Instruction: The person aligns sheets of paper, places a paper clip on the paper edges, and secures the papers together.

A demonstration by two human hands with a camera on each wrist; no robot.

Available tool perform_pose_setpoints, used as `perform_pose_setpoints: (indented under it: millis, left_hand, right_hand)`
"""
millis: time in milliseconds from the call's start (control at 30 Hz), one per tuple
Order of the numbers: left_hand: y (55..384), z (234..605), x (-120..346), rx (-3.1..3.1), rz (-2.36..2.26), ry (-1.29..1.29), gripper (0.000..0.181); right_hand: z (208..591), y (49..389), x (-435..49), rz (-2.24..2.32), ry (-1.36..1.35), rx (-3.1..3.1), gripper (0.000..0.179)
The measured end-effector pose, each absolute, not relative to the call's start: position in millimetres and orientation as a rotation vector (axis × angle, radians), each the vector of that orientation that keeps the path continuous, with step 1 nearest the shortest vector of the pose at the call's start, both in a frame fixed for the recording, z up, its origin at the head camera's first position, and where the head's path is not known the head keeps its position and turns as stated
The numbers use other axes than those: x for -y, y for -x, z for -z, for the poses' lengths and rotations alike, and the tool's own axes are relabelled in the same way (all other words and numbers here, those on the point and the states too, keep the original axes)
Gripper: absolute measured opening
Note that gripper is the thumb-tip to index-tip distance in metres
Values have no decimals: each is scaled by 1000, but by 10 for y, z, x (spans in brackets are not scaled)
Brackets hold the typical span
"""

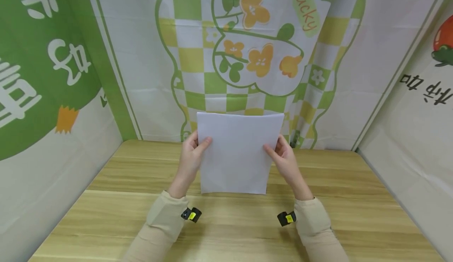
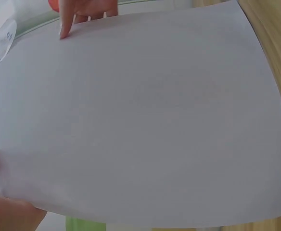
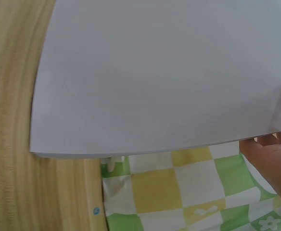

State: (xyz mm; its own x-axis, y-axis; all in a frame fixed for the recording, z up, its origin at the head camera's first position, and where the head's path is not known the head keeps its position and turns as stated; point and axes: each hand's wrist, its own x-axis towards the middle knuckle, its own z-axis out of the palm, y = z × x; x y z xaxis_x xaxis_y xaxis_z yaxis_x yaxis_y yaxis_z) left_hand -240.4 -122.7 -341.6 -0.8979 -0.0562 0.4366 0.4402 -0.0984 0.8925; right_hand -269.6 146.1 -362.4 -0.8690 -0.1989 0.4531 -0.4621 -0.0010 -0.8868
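A stack of blank white paper (image 1: 235,155) is held up between both hands, tilted with its top edge toward the back curtain. My left hand (image 1: 191,157) grips the left side, thumb on the front and fingers behind. On the right side, my right hand (image 1: 284,159) pinches the paper the same way. The right wrist view shows the paper (image 3: 155,77) with a thin layered edge, and the right hand's fingers (image 3: 275,151) tucked under it. In the left wrist view the paper (image 2: 145,115) fills most of the picture; the left hand (image 2: 13,211) is partly cut off.
A wooden table (image 1: 124,214) lies beneath the hands. Behind it hangs a green and yellow checkered curtain (image 1: 191,57) with flowers. Printed fabric walls stand at the left (image 1: 35,77) and right (image 1: 417,136). Small black cameras are strapped to both wrists.
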Motion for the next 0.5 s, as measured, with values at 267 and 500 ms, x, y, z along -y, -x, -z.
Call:
perform_pose_setpoints:
  millis: [267,500]
  left_hand:
    - [2419,3393,1216,1814,2076,425,33]
    - [2427,3357,1188,1759,2043,477,31]
  right_hand:
    - [3723,2706,-1468,-1979,-685,2083,39]
    - [3685,2718,-1469,-2012,-676,2059,37]
